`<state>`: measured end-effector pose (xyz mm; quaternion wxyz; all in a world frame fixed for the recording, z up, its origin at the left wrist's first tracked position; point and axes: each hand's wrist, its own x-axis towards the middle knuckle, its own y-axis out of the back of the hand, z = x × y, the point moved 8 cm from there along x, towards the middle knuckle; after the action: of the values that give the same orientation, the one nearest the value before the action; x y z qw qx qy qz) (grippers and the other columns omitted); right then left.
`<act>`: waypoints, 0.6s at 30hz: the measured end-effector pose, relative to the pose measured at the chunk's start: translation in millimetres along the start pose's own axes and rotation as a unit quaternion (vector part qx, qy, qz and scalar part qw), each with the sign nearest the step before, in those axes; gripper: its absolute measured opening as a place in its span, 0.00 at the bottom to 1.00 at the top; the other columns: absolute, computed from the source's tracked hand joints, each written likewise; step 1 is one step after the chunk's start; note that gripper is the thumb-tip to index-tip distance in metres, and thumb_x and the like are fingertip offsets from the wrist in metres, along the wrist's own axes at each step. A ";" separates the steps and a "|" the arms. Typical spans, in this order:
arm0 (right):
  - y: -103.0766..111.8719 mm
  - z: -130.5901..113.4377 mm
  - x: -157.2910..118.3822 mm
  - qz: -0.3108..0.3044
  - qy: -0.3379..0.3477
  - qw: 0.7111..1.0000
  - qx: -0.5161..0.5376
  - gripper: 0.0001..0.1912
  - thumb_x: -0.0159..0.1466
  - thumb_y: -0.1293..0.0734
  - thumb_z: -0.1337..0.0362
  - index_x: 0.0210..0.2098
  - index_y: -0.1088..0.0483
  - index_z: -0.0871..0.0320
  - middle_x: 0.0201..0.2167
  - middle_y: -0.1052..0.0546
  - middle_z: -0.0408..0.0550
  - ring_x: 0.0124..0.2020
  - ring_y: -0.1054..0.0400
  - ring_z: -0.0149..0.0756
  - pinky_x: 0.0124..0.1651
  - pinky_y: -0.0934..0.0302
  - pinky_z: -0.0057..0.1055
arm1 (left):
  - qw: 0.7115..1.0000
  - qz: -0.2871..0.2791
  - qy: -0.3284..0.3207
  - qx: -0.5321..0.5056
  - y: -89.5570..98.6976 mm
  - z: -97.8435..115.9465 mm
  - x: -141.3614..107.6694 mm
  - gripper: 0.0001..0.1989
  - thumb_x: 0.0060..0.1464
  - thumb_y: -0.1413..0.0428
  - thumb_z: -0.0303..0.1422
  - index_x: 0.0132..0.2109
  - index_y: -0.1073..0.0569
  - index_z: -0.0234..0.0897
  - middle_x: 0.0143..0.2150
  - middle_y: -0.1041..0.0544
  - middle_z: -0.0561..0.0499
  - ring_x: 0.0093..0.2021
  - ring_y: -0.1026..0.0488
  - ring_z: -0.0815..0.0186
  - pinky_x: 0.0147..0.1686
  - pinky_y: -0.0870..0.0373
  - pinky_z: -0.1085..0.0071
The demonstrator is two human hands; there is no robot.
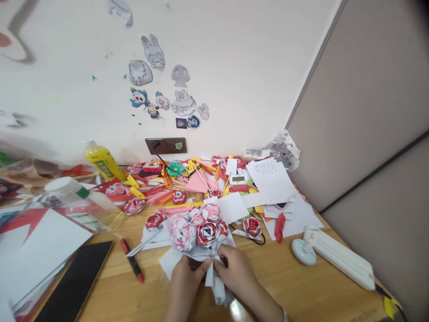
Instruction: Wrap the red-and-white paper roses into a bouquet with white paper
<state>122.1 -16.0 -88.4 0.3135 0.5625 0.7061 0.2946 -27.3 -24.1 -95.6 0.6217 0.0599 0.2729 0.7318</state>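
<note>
Paper-rose bouquet (201,228) at front-ctr of tabletop (278,288)

Yellow bottle (104,162): label txt too blurry to read; same w/ handwriting on white sheet (270,174). L hand (186,273) + R hand (236,267) angled inward, thumbs close tog., fingers of both pinching white wrap (217,286) below blooms.

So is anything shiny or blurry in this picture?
In the head view, glare gleams on the wooden tabletop just below the right hand; also in the head view, the handwriting on the white sheet is too blurry to read, the paper rose bouquet shows its petals, and the upper right corner is dark.
</note>
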 end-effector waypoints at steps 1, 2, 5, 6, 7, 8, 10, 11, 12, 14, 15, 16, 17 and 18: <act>0.2 0.6 0.3 0.001 0.000 1.000 -0.001 0.06 0.57 0.37 0.63 0.25 0.32 0.58 0.23 0.28 0.42 0.24 0.39 0.29 0.25 0.59 0.25 | 1.000 -0.011 0.005 0.009 -0.8 2.8 0.1 0.12 0.36 0.42 0.43 0.20 0.32 0.40 0.21 0.22 0.45 0.25 0.24 0.52 0.24 0.35 0.67; 0.5 0.7 0.8 0.000 0.000 1.000 -0.001 0.06 0.57 0.37 0.62 0.26 0.32 0.58 0.23 0.28 0.42 0.24 0.39 0.30 0.25 0.59 0.25 | 0.999 -0.032 0.012 0.016 -3.4 5.5 -0.2 0.13 0.37 0.43 0.44 0.18 0.34 0.41 0.17 0.24 0.47 0.20 0.26 0.54 0.21 0.36 0.67; 1.9 -1.6 2.8 -0.009 0.011 1.000 -0.007 0.07 0.58 0.38 0.62 0.27 0.31 0.58 0.24 0.26 0.44 0.25 0.37 0.31 0.25 0.59 0.26 | 0.993 -0.102 0.034 0.041 -13.0 12.5 -3.1 0.21 0.43 0.48 0.47 0.11 0.39 0.43 0.08 0.34 0.52 0.12 0.34 0.60 0.18 0.41 0.69; 2.4 -2.8 3.4 -0.013 0.014 1.000 -0.009 0.07 0.58 0.38 0.62 0.27 0.31 0.58 0.25 0.26 0.44 0.26 0.37 0.31 0.25 0.59 0.26 | 0.992 -0.105 0.030 0.062 -13.5 15.0 -4.0 0.22 0.45 0.49 0.47 0.10 0.39 0.42 0.07 0.35 0.52 0.12 0.34 0.61 0.19 0.41 0.69; 3.0 -3.9 3.9 -0.016 0.017 1.000 -0.012 0.07 0.58 0.39 0.62 0.28 0.31 0.58 0.26 0.25 0.45 0.26 0.36 0.31 0.25 0.59 0.26 | 0.991 -0.095 0.020 0.093 -12.2 17.4 -4.6 0.23 0.45 0.49 0.47 0.10 0.38 0.42 0.08 0.33 0.51 0.13 0.33 0.60 0.20 0.41 0.69; 3.5 -4.8 4.3 -0.018 0.019 1.000 -0.016 0.07 0.58 0.39 0.63 0.28 0.31 0.58 0.26 0.25 0.45 0.26 0.36 0.31 0.25 0.58 0.26 | 0.988 -0.077 0.007 0.132 -10.4 19.0 -5.5 0.23 0.46 0.49 0.47 0.11 0.37 0.41 0.10 0.31 0.49 0.15 0.31 0.59 0.20 0.42 0.70; 4.4 -5.9 4.7 -0.021 0.018 0.999 -0.024 0.07 0.58 0.39 0.63 0.29 0.31 0.57 0.27 0.24 0.45 0.27 0.35 0.32 0.26 0.58 0.26 | 0.976 -0.035 -0.015 0.216 -7.0 17.8 -8.9 0.21 0.49 0.50 0.46 0.15 0.31 0.39 0.17 0.25 0.45 0.20 0.28 0.57 0.21 0.43 0.70; 4.6 -6.3 4.7 -0.023 0.017 0.999 -0.027 0.07 0.58 0.39 0.63 0.29 0.31 0.57 0.28 0.24 0.45 0.28 0.34 0.32 0.26 0.58 0.26 | 0.967 -0.010 -0.030 0.253 -5.7 16.1 -11.3 0.21 0.51 0.51 0.45 0.18 0.29 0.39 0.20 0.23 0.44 0.22 0.27 0.57 0.22 0.43 0.70; 4.5 -6.4 4.7 -0.024 0.016 0.999 -0.029 0.07 0.58 0.39 0.63 0.30 0.31 0.57 0.28 0.24 0.45 0.28 0.34 0.32 0.26 0.58 0.26 | 0.958 0.017 -0.053 0.282 -4.5 14.7 -14.3 0.20 0.53 0.52 0.44 0.21 0.28 0.38 0.22 0.23 0.45 0.24 0.27 0.58 0.22 0.43 0.71; 4.1 -5.7 4.6 -0.026 0.012 0.999 -0.033 0.07 0.57 0.39 0.63 0.29 0.31 0.57 0.27 0.24 0.44 0.28 0.34 0.32 0.26 0.58 0.26 | 0.934 0.073 -0.147 0.318 -4.5 17.4 -22.7 0.18 0.56 0.54 0.40 0.25 0.27 0.38 0.22 0.24 0.47 0.24 0.27 0.62 0.23 0.40 0.72; 3.8 -5.1 4.7 -0.027 0.010 0.999 -0.033 0.07 0.57 0.39 0.63 0.28 0.31 0.57 0.27 0.24 0.44 0.28 0.34 0.32 0.26 0.58 0.26 | 0.915 0.100 -0.217 0.324 -5.7 21.7 -29.0 0.16 0.57 0.53 0.38 0.26 0.27 0.38 0.22 0.25 0.48 0.24 0.27 0.63 0.24 0.39 0.72; 3.4 -4.4 4.7 -0.027 0.008 0.999 -0.031 0.07 0.57 0.39 0.63 0.28 0.31 0.57 0.26 0.25 0.44 0.28 0.34 0.32 0.25 0.59 0.26 | 0.892 0.122 -0.291 0.323 -7.2 26.8 -36.8 0.14 0.57 0.53 0.35 0.28 0.27 0.38 0.23 0.25 0.50 0.25 0.28 0.65 0.26 0.38 0.72; 3.1 -3.9 4.7 -0.027 0.008 0.999 -0.029 0.07 0.57 0.39 0.63 0.28 0.31 0.57 0.26 0.25 0.44 0.28 0.35 0.31 0.25 0.58 0.26 | 0.866 0.136 -0.362 0.317 -9.2 31.4 -45.1 0.13 0.57 0.53 0.33 0.31 0.26 0.38 0.24 0.26 0.50 0.26 0.28 0.66 0.27 0.36 0.72; 2.9 -3.5 4.8 -0.027 0.008 0.999 -0.025 0.06 0.57 0.39 0.63 0.28 0.31 0.57 0.26 0.25 0.44 0.28 0.35 0.31 0.25 0.58 0.26 | 0.839 0.144 -0.423 0.310 -10.8 35.4 -52.7 0.11 0.57 0.53 0.30 0.33 0.26 0.37 0.26 0.25 0.50 0.28 0.28 0.66 0.29 0.35 0.72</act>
<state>120.3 -11.0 -84.5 0.3291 0.5331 0.7159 0.3082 8.9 -61.4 -57.6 0.5132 0.5921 0.1841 0.5935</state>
